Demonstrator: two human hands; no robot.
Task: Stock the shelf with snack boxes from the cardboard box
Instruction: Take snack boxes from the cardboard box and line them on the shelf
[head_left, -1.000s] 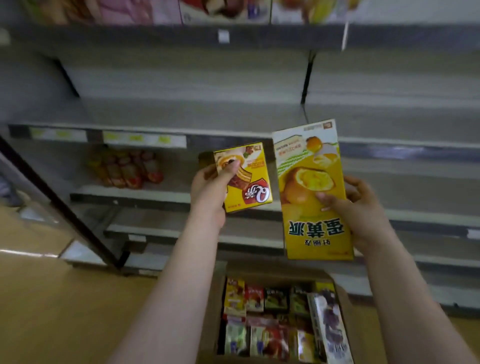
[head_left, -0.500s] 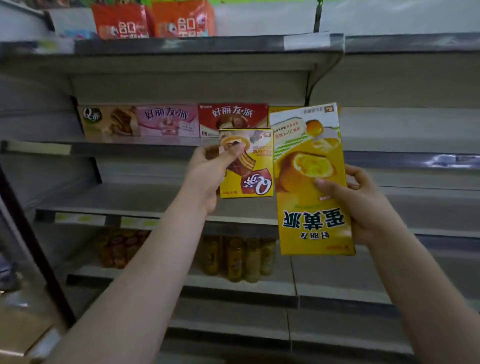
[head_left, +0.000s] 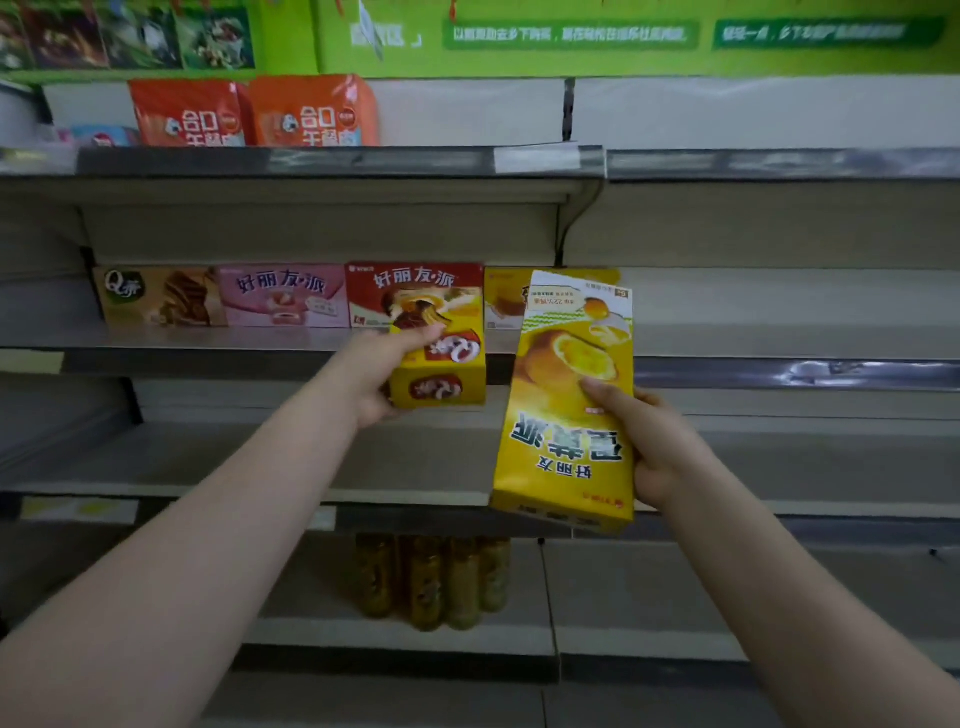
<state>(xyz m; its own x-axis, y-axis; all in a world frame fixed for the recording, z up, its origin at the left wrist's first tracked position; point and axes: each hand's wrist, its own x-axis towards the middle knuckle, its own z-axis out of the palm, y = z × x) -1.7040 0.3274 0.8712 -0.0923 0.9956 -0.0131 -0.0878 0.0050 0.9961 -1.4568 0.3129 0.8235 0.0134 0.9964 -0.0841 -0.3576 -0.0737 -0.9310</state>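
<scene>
**Two boxes up, row at risk**

Head view: my left hand (head_left: 382, 371) pinches the small yellow cardboard snack box (head_left: 439, 366); my right hand (head_left: 657, 447) clamps the tall yellow egg-pie carton (head_left: 569, 400), near the grey metal shelf (head_left: 779, 338). Either could topple the red pie box (head_left: 415, 293).

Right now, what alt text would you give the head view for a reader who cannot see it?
A person faces store shelves, the left hand gripping a small yellow snack box and the right hand gripping a tall yellow pie box, printed text upside down. Behind them, a row of snack boxes lines one shelf; bottles stand lower down.
</scene>
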